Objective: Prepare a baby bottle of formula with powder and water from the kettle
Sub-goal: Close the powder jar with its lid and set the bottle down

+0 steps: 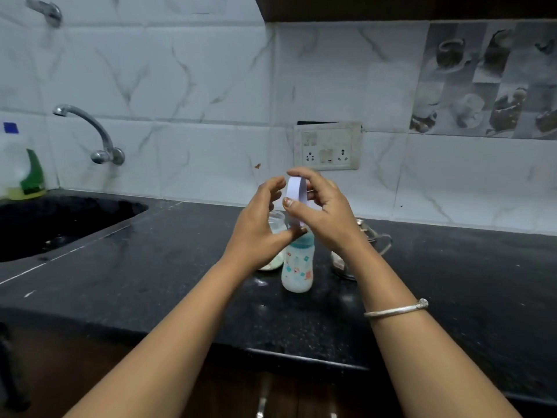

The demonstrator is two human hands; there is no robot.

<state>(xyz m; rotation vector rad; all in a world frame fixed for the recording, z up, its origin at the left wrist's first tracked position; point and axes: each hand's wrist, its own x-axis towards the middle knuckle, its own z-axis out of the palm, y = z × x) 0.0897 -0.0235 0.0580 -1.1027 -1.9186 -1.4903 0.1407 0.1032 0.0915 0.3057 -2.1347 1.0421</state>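
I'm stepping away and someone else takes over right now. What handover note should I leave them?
Right hand grips a white lid above the baby bottle; left hand beside it, thumb near the lid's lower edge, hold unclear.
Bottle stands on the counter, teal collar on, contents milky, so filling looks done.
Glass jar behind the left hand, steel kettle behind the right wrist.
Left: probably fit the lid; on which container, unclear.
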